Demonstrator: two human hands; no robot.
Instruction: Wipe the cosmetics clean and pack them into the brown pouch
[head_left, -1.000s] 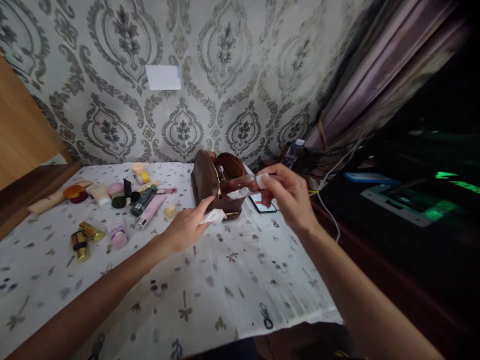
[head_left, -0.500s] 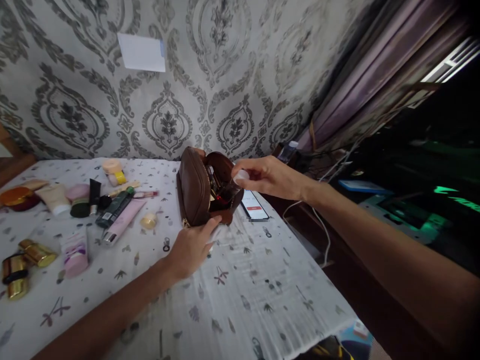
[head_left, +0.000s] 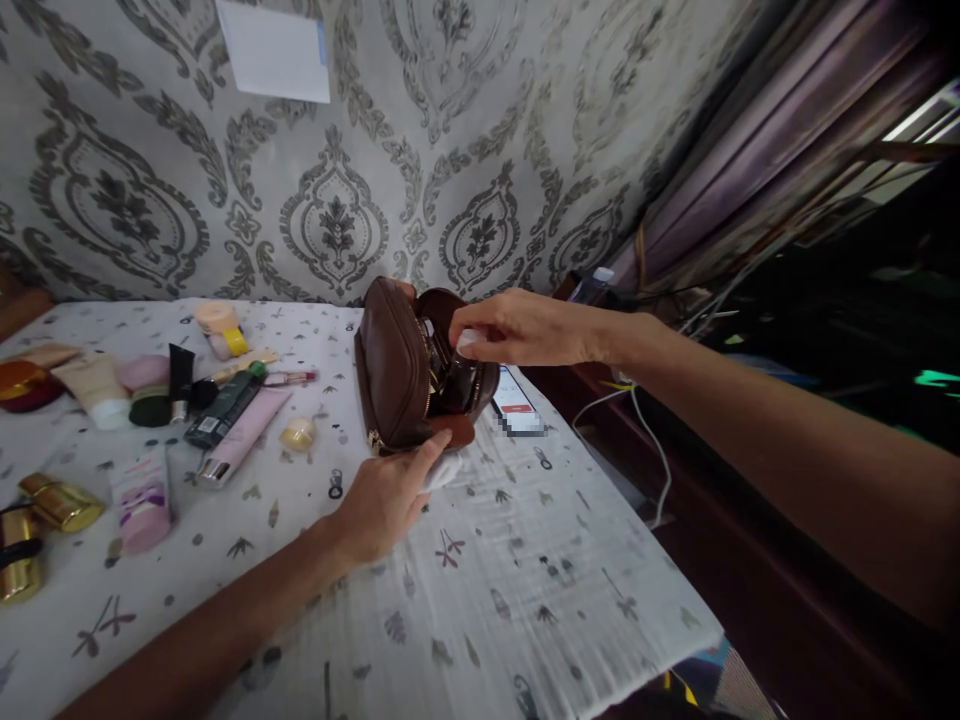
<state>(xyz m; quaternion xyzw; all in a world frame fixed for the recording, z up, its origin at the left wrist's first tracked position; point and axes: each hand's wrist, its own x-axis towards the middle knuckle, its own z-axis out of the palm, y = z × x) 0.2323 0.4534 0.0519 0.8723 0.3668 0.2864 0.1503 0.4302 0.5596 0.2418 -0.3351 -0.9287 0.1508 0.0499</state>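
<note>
A white-capped bottle (head_left: 469,342) sits in the mouth of an unzipped brown bag (head_left: 391,365), under the right hand (head_left: 521,328).
Leftmost on the cloth-covered desk (head_left: 600,570) lie an amber-lidded jar (head_left: 28,385), gold-coloured tubes (head_left: 60,502), a beige tube (head_left: 94,392) and a pink-and-purple tube (head_left: 142,505); then a dark green tube (head_left: 225,405) beside a pale pink tube (head_left: 244,438), their contents hidden. The left hand (head_left: 379,505) has its fingertips at the bag's front flap, a white tissue (head_left: 444,473) beneath them; I cannot tell whether its grip is clamped on either. Inside the bag, small shiny gold-toned items show beside the bottle, too dim to name. The right grip is clamped on the bottle's cap, its body down inside. A lit phone (head_left: 517,405) lies just right of the bag.
</note>
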